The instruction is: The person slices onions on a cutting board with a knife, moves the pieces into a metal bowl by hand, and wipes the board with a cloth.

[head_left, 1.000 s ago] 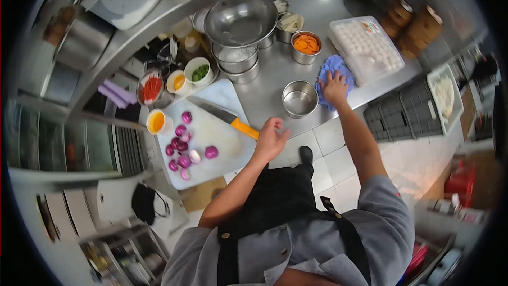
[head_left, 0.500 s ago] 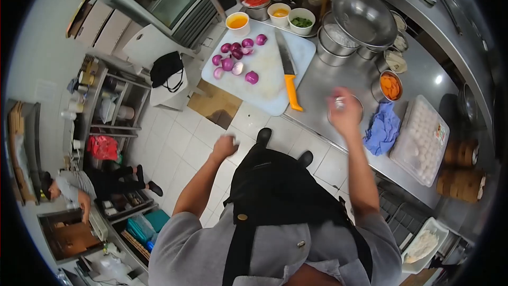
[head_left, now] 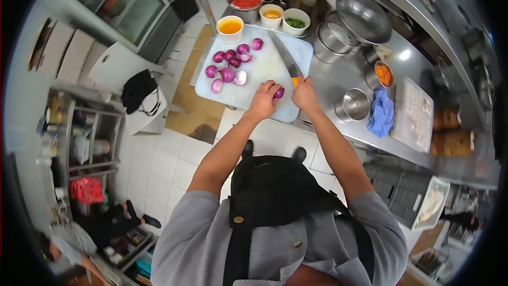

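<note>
Both hands forward: left hand [head_left: 263,100] on onion [head_left: 278,92], right hand [head_left: 304,94] on knife [head_left: 286,61].

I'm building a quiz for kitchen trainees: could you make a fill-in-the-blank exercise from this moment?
1. The left hand holds a small purple ____ at the near edge of the white plastic cutting board.
2. The right hand grips the long steel knife by its ____ handle.
3. The crumpled ____ cloth lies beside the empty round steel bowl.

Missing words: onion; orange; blue.
</note>
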The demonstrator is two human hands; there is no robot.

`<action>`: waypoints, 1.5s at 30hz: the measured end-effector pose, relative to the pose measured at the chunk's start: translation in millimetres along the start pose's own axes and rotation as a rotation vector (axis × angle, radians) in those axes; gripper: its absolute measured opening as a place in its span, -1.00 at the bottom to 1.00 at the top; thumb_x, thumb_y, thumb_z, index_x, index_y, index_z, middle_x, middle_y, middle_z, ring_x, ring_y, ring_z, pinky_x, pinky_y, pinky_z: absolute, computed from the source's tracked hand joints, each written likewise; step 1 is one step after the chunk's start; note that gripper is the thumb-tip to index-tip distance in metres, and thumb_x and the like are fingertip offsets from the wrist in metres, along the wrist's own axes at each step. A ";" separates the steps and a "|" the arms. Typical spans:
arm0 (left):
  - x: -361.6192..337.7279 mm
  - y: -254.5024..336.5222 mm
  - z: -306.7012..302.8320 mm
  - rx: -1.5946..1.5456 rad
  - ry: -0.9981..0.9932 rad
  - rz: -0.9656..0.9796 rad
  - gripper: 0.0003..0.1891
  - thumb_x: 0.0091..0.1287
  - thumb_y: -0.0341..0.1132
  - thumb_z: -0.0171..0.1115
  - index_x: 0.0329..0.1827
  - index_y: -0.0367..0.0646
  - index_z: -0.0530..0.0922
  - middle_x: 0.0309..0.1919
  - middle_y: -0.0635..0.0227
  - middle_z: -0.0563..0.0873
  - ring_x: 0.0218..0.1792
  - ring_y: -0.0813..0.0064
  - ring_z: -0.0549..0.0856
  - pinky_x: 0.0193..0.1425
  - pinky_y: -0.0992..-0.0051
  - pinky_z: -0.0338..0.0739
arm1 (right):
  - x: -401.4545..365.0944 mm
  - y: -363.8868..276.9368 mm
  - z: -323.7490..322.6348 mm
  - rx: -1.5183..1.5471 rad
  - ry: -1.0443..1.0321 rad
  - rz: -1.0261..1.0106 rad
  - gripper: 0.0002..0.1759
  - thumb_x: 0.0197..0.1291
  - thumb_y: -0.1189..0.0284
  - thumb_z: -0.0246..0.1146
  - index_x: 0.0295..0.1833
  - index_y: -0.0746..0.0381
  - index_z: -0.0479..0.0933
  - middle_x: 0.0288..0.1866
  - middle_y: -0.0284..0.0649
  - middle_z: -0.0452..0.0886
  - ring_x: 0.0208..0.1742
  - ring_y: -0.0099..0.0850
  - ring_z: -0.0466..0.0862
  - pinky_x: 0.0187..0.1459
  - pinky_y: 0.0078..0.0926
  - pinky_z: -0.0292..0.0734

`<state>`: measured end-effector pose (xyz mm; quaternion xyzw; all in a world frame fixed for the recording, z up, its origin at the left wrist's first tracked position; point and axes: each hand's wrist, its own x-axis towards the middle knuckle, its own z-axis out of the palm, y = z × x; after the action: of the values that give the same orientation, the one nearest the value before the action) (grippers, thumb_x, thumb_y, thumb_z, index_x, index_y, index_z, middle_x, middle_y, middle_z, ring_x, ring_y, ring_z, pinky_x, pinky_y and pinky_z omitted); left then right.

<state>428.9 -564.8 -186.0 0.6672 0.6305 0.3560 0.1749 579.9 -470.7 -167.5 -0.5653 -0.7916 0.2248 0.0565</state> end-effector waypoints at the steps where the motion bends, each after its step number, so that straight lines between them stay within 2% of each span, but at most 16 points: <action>1: 1.6 -4.8 -2.1 -0.032 -0.017 0.020 -0.52 0.08 -0.56 0.30 0.12 -0.15 0.50 0.11 0.07 0.48 0.10 0.05 0.49 0.24 0.22 0.43 | 0.1 0.8 -4.0 -0.017 0.011 0.036 -0.36 0.12 0.41 0.29 0.30 0.30 0.26 -0.01 0.13 0.56 0.16 0.10 0.53 0.17 -0.09 0.47; 3: 1.7 -12.0 -4.6 -0.217 0.066 0.053 -0.53 0.09 -0.57 0.28 0.12 -0.17 0.50 0.06 0.09 0.48 0.09 0.05 0.50 0.23 0.26 0.44 | -8.0 3.3 -12.9 -0.042 0.031 0.044 -0.45 0.19 0.36 0.23 0.25 0.34 0.28 -0.16 0.27 0.61 -0.11 0.19 0.63 -0.05 0.04 0.55; 5: 4.6 -14.7 -7.6 -0.252 0.055 0.095 -0.57 0.10 -0.58 0.26 0.08 -0.19 0.50 0.02 0.10 0.47 0.06 0.04 0.51 0.20 0.28 0.46 | -45.7 0.4 -25.1 -0.009 0.010 0.094 -0.50 0.24 0.34 0.17 0.20 0.38 0.28 -0.24 0.30 0.60 -0.16 0.22 0.64 -0.09 0.07 0.55; 7: 10.5 -18.4 -5.8 -0.171 0.013 0.227 -0.66 0.12 -0.57 0.23 -0.01 -0.21 0.49 0.02 0.13 0.46 0.07 0.03 0.50 0.16 0.20 0.48 | -86.8 -1.2 -19.4 0.031 -0.012 0.135 -0.54 0.28 0.32 0.12 0.15 0.42 0.28 -0.31 0.34 0.60 -0.21 0.25 0.64 -0.12 0.11 0.55; 10: 22.6 -16.4 -4.5 -0.104 -0.144 0.180 -0.73 0.15 -0.54 0.20 -0.07 -0.23 0.48 -0.03 0.12 0.46 0.06 0.04 0.51 0.12 0.19 0.49 | -126.7 -1.9 0.6 0.055 0.071 0.117 -0.71 0.30 0.36 0.11 -0.10 0.37 0.27 -0.52 0.26 0.56 -0.40 0.28 0.60 -0.32 0.18 0.50; 14: 33.1 -7.9 -10.4 -0.081 -0.223 0.142 -0.74 0.15 -0.55 0.18 -0.08 -0.26 0.46 -0.06 0.12 0.46 0.05 0.06 0.52 0.10 0.18 0.48 | -136.4 -10.0 -1.4 0.064 0.061 0.123 -0.72 0.30 0.39 0.12 -0.09 0.39 0.27 -0.54 0.24 0.55 -0.44 0.24 0.60 -0.35 0.16 0.50; 16: 38.0 -10.1 -14.8 -0.134 -0.330 0.120 -0.67 0.09 -0.60 0.17 -0.05 -0.27 0.45 -0.04 0.10 0.46 0.07 0.04 0.52 0.12 0.19 0.47 | -150.0 -21.4 -14.5 0.076 0.072 0.132 -0.71 0.30 0.39 0.11 -0.07 0.41 0.28 -0.54 0.24 0.56 -0.44 0.21 0.61 -0.35 0.13 0.52; 22: 46.5 -11.6 -16.1 -0.051 -0.411 0.200 -0.53 -0.04 -0.67 0.15 0.04 -0.28 0.43 0.03 0.10 0.47 0.10 0.03 0.51 0.21 0.21 0.44 | -165.2 -14.2 -11.3 -0.020 0.003 0.058 -0.71 0.33 0.40 0.08 -0.03 0.43 0.31 -0.50 0.18 0.59 -0.45 0.13 0.65 -0.37 0.03 0.59; 34: 50.0 -7.1 -19.5 -0.047 -0.512 0.117 -0.48 -0.02 -0.67 0.15 0.11 -0.27 0.43 0.10 0.14 0.47 0.16 0.07 0.50 0.27 0.26 0.42 | -171.5 -20.8 -45.4 -0.105 -0.131 0.053 -0.67 0.37 0.38 0.05 0.00 0.46 0.29 -0.50 0.14 0.59 -0.44 0.05 0.68 -0.41 -0.06 0.61; 35: 48.2 -8.2 -17.9 -0.047 -0.515 0.109 -0.48 -0.02 -0.67 0.15 0.11 -0.27 0.43 0.10 0.14 0.47 0.16 0.07 0.50 0.27 0.26 0.42 | -171.0 -18.9 -44.4 -0.072 -0.120 0.047 -0.70 0.36 0.40 0.05 -0.01 0.46 0.28 -0.53 0.15 0.57 -0.47 0.09 0.64 -0.41 -0.02 0.57; 37: 45.9 -12.3 -11.7 -0.074 -0.359 0.199 -0.62 0.05 -0.68 0.17 -0.02 -0.29 0.42 -0.03 0.11 0.49 0.04 0.00 0.52 0.09 0.19 0.44 | -161.6 -7.3 -27.9 -0.041 -0.115 0.042 -0.72 0.35 0.43 0.06 -0.03 0.45 0.27 -0.56 0.15 0.55 -0.50 0.12 0.61 -0.41 0.02 0.53; 39: 45.7 -13.0 -11.6 -0.093 -0.387 0.183 -0.61 0.03 -0.69 0.16 -0.03 -0.29 0.42 -0.04 0.11 0.49 0.03 0.01 0.52 0.08 0.19 0.44 | -141.8 16.7 16.7 -0.125 -0.085 -0.119 -0.70 0.33 0.43 0.03 0.02 0.46 0.30 -0.47 0.15 0.60 -0.42 0.03 0.68 -0.38 -0.10 0.62; 40: 47.4 -11.9 -11.6 -0.105 -0.392 0.171 -0.60 0.01 -0.69 0.16 -0.03 -0.28 0.42 -0.05 0.11 0.49 0.02 0.01 0.53 0.07 0.19 0.44 | -132.1 6.2 13.7 -0.078 -0.109 -0.015 -0.70 0.34 0.43 -0.01 0.03 0.45 0.30 -0.46 0.17 0.59 -0.41 0.06 0.67 -0.35 -0.09 0.62; 43: 47.3 -10.6 -15.1 -0.098 -0.375 0.198 -0.61 0.02 -0.69 0.17 -0.05 -0.27 0.42 -0.07 0.12 0.49 -0.01 0.01 0.53 0.05 0.20 0.45 | -130.2 -9.6 -22.1 -0.123 -0.173 -0.094 -0.71 0.34 0.42 0.00 0.04 0.43 0.27 -0.46 0.20 0.58 -0.41 0.11 0.65 -0.35 -0.03 0.60; 44: 50.1 -10.9 -15.7 -0.096 -0.368 0.202 -0.61 0.02 -0.69 0.17 -0.05 -0.27 0.42 -0.07 0.12 0.49 -0.01 0.01 0.53 0.05 0.20 0.45 | -136.3 -13.1 -26.1 -0.063 -0.189 0.056 -0.71 0.31 0.46 0.06 0.03 0.43 0.25 -0.48 0.21 0.58 -0.40 0.12 0.65 -0.36 0.01 0.60; 45: 48.8 -11.1 -14.7 -0.091 -0.362 0.194 -0.62 0.02 -0.70 0.16 -0.06 -0.27 0.42 -0.08 0.13 0.49 -0.02 0.01 0.54 0.03 0.20 0.46 | -141.9 -15.7 -31.4 -0.067 -0.190 0.054 -0.71 0.31 0.46 0.06 0.03 0.43 0.25 -0.48 0.21 0.58 -0.40 0.12 0.65 -0.36 0.01 0.60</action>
<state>408.4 -519.3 -171.1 0.7694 0.5046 0.2736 0.2802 627.3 -596.2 -109.5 -0.5640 -0.7850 0.2525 -0.0439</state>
